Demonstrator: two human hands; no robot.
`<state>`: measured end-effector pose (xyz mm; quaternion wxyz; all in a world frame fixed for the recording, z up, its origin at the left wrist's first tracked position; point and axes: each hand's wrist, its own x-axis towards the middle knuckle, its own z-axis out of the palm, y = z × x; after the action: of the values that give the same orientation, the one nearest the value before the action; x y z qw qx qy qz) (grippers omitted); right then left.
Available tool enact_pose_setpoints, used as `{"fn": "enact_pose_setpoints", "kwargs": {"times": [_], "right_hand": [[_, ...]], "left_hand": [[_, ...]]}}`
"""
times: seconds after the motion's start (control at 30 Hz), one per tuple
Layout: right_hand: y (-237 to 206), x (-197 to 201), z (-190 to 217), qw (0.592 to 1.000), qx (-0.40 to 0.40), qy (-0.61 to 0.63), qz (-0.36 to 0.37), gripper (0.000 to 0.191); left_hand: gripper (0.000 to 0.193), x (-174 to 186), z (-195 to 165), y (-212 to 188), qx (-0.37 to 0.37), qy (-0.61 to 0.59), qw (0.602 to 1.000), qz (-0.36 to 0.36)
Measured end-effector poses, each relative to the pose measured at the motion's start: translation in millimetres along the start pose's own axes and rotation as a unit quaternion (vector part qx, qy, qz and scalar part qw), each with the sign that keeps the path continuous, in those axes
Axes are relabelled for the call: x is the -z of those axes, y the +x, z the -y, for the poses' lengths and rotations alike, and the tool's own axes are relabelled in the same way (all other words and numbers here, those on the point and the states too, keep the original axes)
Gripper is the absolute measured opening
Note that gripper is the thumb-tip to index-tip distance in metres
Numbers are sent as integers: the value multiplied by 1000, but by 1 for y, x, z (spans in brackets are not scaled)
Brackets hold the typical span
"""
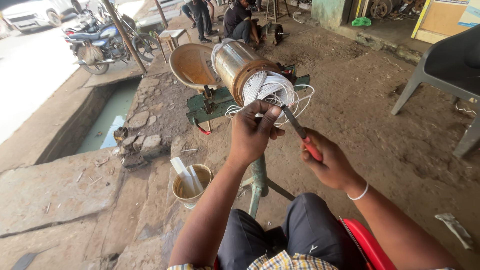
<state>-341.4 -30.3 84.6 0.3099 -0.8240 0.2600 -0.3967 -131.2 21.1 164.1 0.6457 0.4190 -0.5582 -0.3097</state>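
A cylindrical steel motor stator with a rusty brown end ring (239,65) is seen mounted on a green metal stand (215,106), its long axis running from about ten o'clock, far end, to four o'clock, near end. At the near end a bundle of white insulated winding wires (272,91) spills out in loops.

The left hand (252,132) is raised to the bundle from six o'clock; its fingers are curled and pressed against the lower wires, though whether any strand is actually pinched cannot be told. The right hand (327,162) is closed firmly round the red handle of a slim dark-bladed hand tool (299,131). The blade is pointed toward eleven o'clock, and its tip is laid at the wires just beside the left fingertips.

From the right grip the wire bundle lies at about eleven o'clock, nearly along the tool's own line. The left hand is the nearer to the coil.

A round tin with white strips (192,184) stands on the ground at eight o'clock of the left hand, and a tan plastic chair (192,65) is placed behind the stator.
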Motion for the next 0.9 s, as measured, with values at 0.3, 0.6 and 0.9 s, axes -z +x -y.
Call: {"fn": "enact_pose_setpoints", "kwargs": {"times": [0.3, 0.6, 0.9], "right_hand": [[-15, 16, -4, 999, -20, 14, 36, 38], [-45, 71, 19, 945, -236, 139, 180, 59], [-25, 110, 96, 835, -501, 7, 226, 51]], "left_hand": [[23, -1, -4, -5, -76, 23, 997, 20], [11, -3, -7, -11, -206, 154, 966, -21], [7, -4, -8, -15, -210, 176, 962, -2]]}}
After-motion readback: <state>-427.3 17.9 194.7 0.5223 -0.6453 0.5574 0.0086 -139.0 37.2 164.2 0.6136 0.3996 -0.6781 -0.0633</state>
